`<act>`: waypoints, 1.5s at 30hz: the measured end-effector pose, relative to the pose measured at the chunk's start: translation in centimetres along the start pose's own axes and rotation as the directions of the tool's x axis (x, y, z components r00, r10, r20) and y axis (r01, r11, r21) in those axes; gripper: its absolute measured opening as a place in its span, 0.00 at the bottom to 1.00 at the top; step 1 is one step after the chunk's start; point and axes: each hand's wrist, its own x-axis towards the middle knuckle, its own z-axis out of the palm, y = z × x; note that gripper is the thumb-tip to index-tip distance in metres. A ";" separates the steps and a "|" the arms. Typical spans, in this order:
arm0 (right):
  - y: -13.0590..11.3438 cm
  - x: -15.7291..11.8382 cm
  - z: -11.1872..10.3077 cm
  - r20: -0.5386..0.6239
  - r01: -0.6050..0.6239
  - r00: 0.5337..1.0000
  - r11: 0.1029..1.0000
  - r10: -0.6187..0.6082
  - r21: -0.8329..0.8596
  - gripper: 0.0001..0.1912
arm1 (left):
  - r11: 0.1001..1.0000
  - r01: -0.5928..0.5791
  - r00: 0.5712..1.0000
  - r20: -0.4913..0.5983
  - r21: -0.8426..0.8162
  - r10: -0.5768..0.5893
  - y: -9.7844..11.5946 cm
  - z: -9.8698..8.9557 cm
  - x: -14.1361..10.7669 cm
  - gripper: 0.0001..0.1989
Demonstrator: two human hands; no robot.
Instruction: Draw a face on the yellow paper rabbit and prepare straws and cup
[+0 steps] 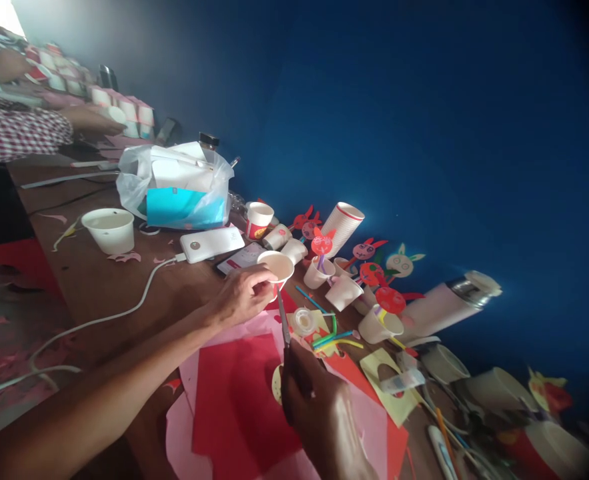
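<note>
My left hand [247, 292] pinches the rim of a white paper cup [280, 265] with some red low on its side. In my right hand [319, 400] is a pair of scissors [285, 321] with dark handles, its metal blades pointing up at the cup's lower side. Whether the tip touches the cup I cannot tell. Below both hands lies a red paper sheet [239, 400] over pink paper [179, 433]. A small round yellowish piece [277, 384] shows beside the scissors' handle, partly hidden by my right hand.
Paper cups with red cut-out animal heads [391, 300] stand to the right, near a cup stack [343, 227] and a flask [439, 307]. A power bank [211, 244], plastic bag [174, 187] and white bucket [108, 233] lie left. Another person's checked sleeve [19, 133] reaches in.
</note>
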 end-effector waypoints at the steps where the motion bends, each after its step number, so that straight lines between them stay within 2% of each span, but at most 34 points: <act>1: 0.2 -0.2 0.1 -0.055 0.109 0.992 0.984 -0.117 -0.143 0.20 | 1.000 -0.001 1.000 -0.003 -0.006 0.001 0.0 0.2 0.1 0.08; 2: 0.4 -0.3 0.0 -0.083 0.166 0.979 0.961 -0.188 -0.223 0.20 | 1.000 -0.005 1.000 -0.002 -0.011 0.005 0.0 0.4 0.4 0.08; 3: 0.4 -0.3 -0.1 -0.103 0.166 0.976 0.960 -0.193 -0.227 0.20 | 1.000 -0.010 1.000 0.005 -0.016 0.010 0.1 0.6 0.7 0.08; 4: 0.4 -0.3 -0.4 -0.108 0.118 0.985 0.980 -0.136 -0.158 0.20 | 1.000 -0.018 1.000 0.015 -0.022 0.018 0.2 0.8 1.1 0.08; 6: 0.2 0.1 -1.1 -0.049 -0.070 0.996 0.990 0.076 0.121 0.20 | 0.999 -0.037 0.998 0.044 -0.035 0.038 0.4 1.4 2.0 0.08; 8: 0.1 0.7 -1.9 0.039 -0.241 0.968 0.883 0.247 0.402 0.25 | 0.998 -0.050 0.996 0.068 -0.046 0.053 0.4 2.2 2.9 0.08; 9: 0.1 1.1 -2.2 0.067 -0.283 0.955 0.819 0.289 0.498 0.27 | 0.997 -0.053 0.995 0.079 -0.052 0.058 0.3 2.8 3.3 0.08; 11: 0.4 1.8 -2.5 0.093 -0.310 0.942 0.735 0.322 0.602 0.31 | 0.997 -0.054 0.994 0.095 -0.062 0.060 0.0 4.0 3.9 0.08; 12: 0.7 2.0 -2.6 0.094 -0.313 0.940 0.723 0.327 0.616 0.31 | 0.996 -0.054 0.993 0.098 -0.067 0.060 -0.3 4.6 4.1 0.08; 14: 1.4 2.3 -2.4 0.061 -0.296 0.947 0.782 0.316 0.549 0.30 | 0.996 -0.054 0.993 0.099 -0.072 0.061 -0.9 5.7 4.3 0.08; 15: 1.8 2.4 -2.2 0.009 -0.263 0.957 0.853 0.290 0.451 0.27 | 0.996 -0.054 0.993 0.100 -0.073 0.061 -1.2 6.0 4.4 0.08; 17: 2.7 2.3 -1.6 -0.124 -0.146 0.979 0.981 0.162 0.130 0.21 | 0.996 -0.056 0.992 0.108 -0.071 0.063 -1.7 6.5 4.3 0.08; 19: 3.3 2.1 -1.1 -0.195 -0.012 0.980 0.980 -0.028 -0.199 0.19 | 0.997 -0.056 0.991 0.119 -0.061 0.063 -1.9 6.4 4.3 0.08; 21: 3.5 1.9 -0.7 -0.222 0.049 0.967 0.942 -0.128 -0.331 0.21 | 0.997 -0.053 0.990 0.126 -0.052 0.059 -1.9 6.1 4.1 0.08; 22: 3.3 1.9 -0.6 -0.219 0.042 0.969 0.952 -0.112 -0.303 0.21 | 0.998 -0.049 0.990 0.129 -0.048 0.054 -1.9 6.0 3.9 0.08; 23: 3.0 2.0 -0.6 -0.203 0.002 0.978 0.978 -0.046 -0.211 0.21 | 0.998 -0.044 0.990 0.132 -0.046 0.049 -1.8 5.8 3.8 0.08; 25: 2.1 2.2 -1.0 -0.086 -0.161 0.981 0.979 0.172 0.125 0.21 | 0.998 -0.031 0.990 0.135 -0.046 0.037 -1.8 5.5 3.5 0.09; 27: 1.1 2.6 -1.5 0.104 -0.318 0.947 0.834 0.305 0.451 0.20 | 0.999 -0.021 0.992 0.126 -0.050 0.027 -1.9 5.4 3.2 0.09; 29: 0.6 2.9 -2.0 0.200 -0.357 0.933 0.693 0.299 0.626 0.19 | 0.998 -0.022 0.994 0.108 -0.060 0.028 -2.1 5.4 3.1 0.08; 30: 0.5 3.0 -2.1 0.217 -0.352 0.935 0.663 0.281 0.660 0.19 | 0.998 -0.027 0.995 0.099 -0.065 0.033 -2.2 5.4 3.1 0.08; 32: 0.8 3.0 -2.0 0.213 -0.346 0.938 0.680 0.274 0.646 0.19 | 0.997 -0.040 0.995 0.090 -0.073 0.047 -2.3 5.5 3.0 0.08; 34: 1.5 2.7 -1.7 0.133 -0.303 0.952 0.805 0.275 0.510 0.20 | 0.996 -0.050 0.994 0.092 -0.075 0.057 -2.2 5.4 3.0 0.08; 36: 2.2 2.2 -1.2 -0.010 -0.175 0.983 0.962 0.181 0.208 0.20 | 0.996 -0.055 0.993 0.097 -0.074 0.062 -2.0 5.3 3.0 0.08; 37: 2.4 1.9 -1.0 -0.069 -0.089 0.993 0.996 0.091 0.029 0.20 | 0.996 -0.055 0.993 0.100 -0.073 0.062 -1.9 5.2 3.0 0.08; 39: 2.6 1.4 -0.7 -0.131 0.048 0.988 0.963 -0.085 -0.265 0.21 | 0.996 -0.054 0.993 0.105 -0.071 0.061 -1.7 5.1 2.9 0.08; 40: 2.6 1.2 -0.7 -0.141 0.081 0.981 0.939 -0.134 -0.334 0.21 | 0.996 -0.054 0.993 0.104 -0.070 0.061 -1.7 5.1 2.9 0.08; 42: 2.1 1.2 -0.8 -0.134 0.063 0.985 0.955 -0.106 -0.289 0.20 | 0.996 -0.058 0.992 0.104 -0.066 0.064 -1.7 5.0 2.9 0.08; 44: 1.4 1.5 -1.2 -0.073 -0.063 0.995 0.998 0.062 -0.010 0.18 | 0.996 -0.063 0.992 0.103 -0.059 0.069 -1.8 5.1 2.8 0.08; 45: 1.0 1.6 -1.5 -0.003 -0.146 0.989 0.976 0.148 0.165 0.17 | 0.996 -0.065 0.992 0.101 -0.054 0.070 -1.8 5.1 2.8 0.08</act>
